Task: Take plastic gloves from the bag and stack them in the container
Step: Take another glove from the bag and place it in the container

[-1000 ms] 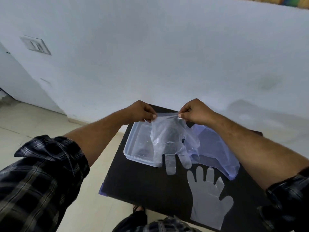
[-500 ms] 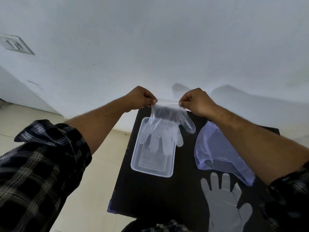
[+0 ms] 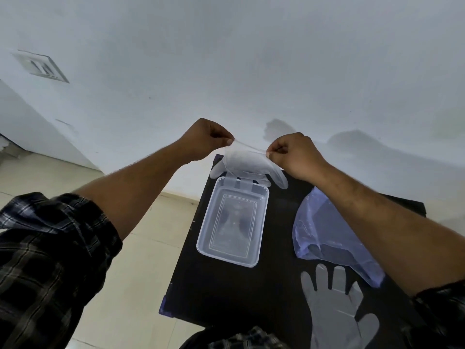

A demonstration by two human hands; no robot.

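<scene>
A clear plastic glove (image 3: 247, 165) hangs spread between my two hands, above the far end of the clear rectangular container (image 3: 216, 251). My left hand (image 3: 205, 141) pinches the cuff's left corner and my right hand (image 3: 293, 153) pinches its right corner. The glove's fingers dangle over the container's far rim. The container stands on a black table (image 3: 221, 290). A bluish plastic bag (image 3: 327, 238) lies to the container's right, partly under my right forearm. A second clear glove (image 3: 334, 306) lies flat on the table near me, fingers pointing away.
The table stands against a white wall (image 3: 226, 71). Beige tiled floor (image 3: 141, 273) lies to the table's left. A switch plate (image 3: 41, 66) is on the wall at far left. My plaid sleeves frame both lower corners.
Both hands have moved the held glove away from me, from over the container's middle to its far end, and pulled the cuff taut. The camera has tilted, so the table sits lower in view.
</scene>
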